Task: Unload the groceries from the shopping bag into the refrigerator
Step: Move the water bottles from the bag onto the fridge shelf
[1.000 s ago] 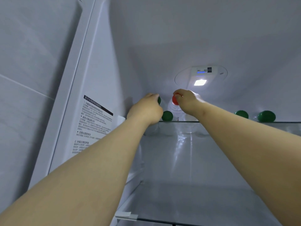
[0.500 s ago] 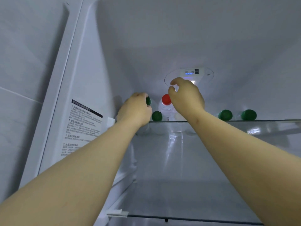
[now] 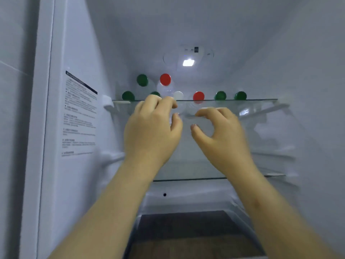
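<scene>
Head view, looking into the open refrigerator.

- Groceries: bottles lie on their sides on the top glass shelf. Long axes run front to back, with the caps toward the person. 8 caps show: 5 green, 2 red, 1 white. 6 sit in a row along the shelf's front edge and 2 rest on top of that row at the left. Bodies are clear and hard to trace through the blur.
- Left hand: holds nothing, fingers loosely curled. The knuckles are level with the shelf's front edge and partly cover 1 green cap. Whether the fingertips touch the glass cannot be told.
- Right hand: also holds nothing, thumb and fingers in a slack curve. It sits just below the shelf edge, under the white and red caps of the row.
- Key relation: the bottles lie above and beyond both hands, caps first. The left hand is the nearer, at shelf level; the right is lower.
- The shopping bag is out of view.
- Judgement: this batch looks placed. The next item must come from the bag, so both hands would have to leave the shelf. Bare glass shows at the right of the row.
- Other: lamp lit on the rear wall, printed label on the left wall, lower shelf below.
</scene>
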`<state>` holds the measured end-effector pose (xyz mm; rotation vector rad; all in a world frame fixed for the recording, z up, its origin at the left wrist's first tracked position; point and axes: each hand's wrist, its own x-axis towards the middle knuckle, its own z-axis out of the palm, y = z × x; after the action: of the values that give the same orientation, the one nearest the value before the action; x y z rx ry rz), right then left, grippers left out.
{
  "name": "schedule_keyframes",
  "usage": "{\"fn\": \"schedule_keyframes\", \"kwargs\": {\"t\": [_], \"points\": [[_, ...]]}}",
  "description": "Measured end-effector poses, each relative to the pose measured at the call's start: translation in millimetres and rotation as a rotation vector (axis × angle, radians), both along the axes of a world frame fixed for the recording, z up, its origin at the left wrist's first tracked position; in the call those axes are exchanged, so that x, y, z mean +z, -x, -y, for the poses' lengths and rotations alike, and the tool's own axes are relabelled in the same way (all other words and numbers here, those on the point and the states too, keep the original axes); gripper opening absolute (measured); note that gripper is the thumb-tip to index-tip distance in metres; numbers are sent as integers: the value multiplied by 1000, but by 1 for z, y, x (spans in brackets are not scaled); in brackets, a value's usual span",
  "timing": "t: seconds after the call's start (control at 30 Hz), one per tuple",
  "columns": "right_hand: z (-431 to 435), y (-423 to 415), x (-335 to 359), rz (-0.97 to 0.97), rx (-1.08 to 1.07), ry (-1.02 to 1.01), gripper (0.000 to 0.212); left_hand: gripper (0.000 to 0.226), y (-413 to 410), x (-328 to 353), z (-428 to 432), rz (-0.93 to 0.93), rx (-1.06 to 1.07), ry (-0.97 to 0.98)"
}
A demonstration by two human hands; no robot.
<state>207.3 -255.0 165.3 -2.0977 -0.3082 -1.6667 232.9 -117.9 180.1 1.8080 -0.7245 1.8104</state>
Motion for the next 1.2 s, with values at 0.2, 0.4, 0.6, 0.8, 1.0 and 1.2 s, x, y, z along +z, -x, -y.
{"fn": "schedule_keyframes", "kwargs": {"t": [0.2, 0.4, 0.6, 0.8, 1.0, 1.2], "points": [[24, 48, -105, -151, -137, -73, 35, 30, 24, -97, 22, -213, -143, -122], [44, 111, -207, -410, -291, -225, 34, 35, 56, -197, 57, -434, -339, -286], [58, 187, -273, -596, -360, -397, 30, 27, 112, -263, 88, -591, -483, -425], [70, 292, -328, -735, -506, -552, 28, 24, 199, -318, 121, -686, -655, -614], [81, 430, -361, -820, -777, -673, 29, 20, 316, -360, 171, -743, -893, -845], [76, 595, -379, -810, -1083, -857, 30, 21, 474, -387, 216, -742, -1140, -1098]]}}
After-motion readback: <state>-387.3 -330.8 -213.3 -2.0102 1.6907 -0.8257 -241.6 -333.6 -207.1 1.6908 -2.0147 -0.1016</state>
